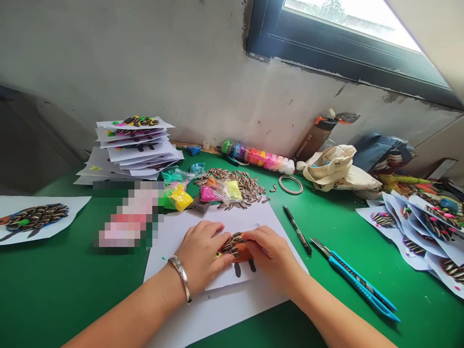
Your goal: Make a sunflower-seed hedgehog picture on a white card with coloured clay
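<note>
A small white card (232, 281) lies in front of me on a larger white sheet (170, 241). On the card, striped sunflower seeds (234, 244) are set in overlapping rows on orange clay (244, 253), with two dark leg-like strips below. My left hand (203, 251), a silver bangle at its wrist, rests on the card's left side, its fingers apart and touching the seeds' edge. Over the right edge of the clay, my right hand (272, 251) has its thumb and forefinger pinched together. Whatever sits between those fingertips is hidden.
Behind the sheet lie loose sunflower seeds (250, 186) and bagged clay (178, 195). A pen (297, 229) and blue utility knife (357, 280) lie right, near a tape ring (290, 184). Seed pictures are stacked left (136, 150) and spread right (422, 232); a bottle (317, 137) leans behind.
</note>
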The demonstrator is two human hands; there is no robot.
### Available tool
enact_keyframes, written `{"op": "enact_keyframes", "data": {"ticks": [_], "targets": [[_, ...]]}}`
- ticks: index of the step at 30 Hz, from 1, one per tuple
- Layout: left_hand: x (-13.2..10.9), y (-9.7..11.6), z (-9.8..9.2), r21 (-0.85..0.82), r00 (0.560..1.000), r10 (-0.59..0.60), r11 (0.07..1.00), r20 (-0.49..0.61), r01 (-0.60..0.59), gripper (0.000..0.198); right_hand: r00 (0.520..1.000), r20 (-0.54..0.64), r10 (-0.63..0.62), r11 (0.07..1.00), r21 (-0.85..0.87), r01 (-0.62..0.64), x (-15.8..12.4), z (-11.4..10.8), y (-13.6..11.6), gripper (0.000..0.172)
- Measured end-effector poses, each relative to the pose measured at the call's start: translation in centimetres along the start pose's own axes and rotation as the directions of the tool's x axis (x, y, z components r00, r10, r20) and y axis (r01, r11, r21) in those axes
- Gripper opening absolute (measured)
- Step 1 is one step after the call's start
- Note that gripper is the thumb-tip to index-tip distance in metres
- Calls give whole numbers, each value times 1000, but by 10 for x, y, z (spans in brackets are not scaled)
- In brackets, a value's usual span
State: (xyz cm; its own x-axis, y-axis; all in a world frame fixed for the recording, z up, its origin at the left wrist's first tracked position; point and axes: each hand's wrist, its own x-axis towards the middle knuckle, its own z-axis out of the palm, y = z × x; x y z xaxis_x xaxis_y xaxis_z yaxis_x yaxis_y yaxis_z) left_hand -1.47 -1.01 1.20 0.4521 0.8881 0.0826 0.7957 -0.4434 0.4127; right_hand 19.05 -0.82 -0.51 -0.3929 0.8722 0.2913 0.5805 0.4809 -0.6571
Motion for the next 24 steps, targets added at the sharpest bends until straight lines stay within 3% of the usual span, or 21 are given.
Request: {"op": "enact_keyframes", "data": {"ticks": [8, 17, 24], "targets": [[-1, 1, 0, -11, 1000, -2, 1000, 14, 2, 31, 997, 4, -82, 997, 5, 82, 0, 2, -2, 21], [-1, 1, 2, 4, 1000, 0, 1000, 2, 0, 30, 997, 66, -31, 999, 31, 29, 0, 1, 1, 22], [0, 2, 1, 16, 1000, -1, 1000, 3, 0, 31, 995, 33, -99, 988, -116, 102, 2, 0, 1, 21]]}}
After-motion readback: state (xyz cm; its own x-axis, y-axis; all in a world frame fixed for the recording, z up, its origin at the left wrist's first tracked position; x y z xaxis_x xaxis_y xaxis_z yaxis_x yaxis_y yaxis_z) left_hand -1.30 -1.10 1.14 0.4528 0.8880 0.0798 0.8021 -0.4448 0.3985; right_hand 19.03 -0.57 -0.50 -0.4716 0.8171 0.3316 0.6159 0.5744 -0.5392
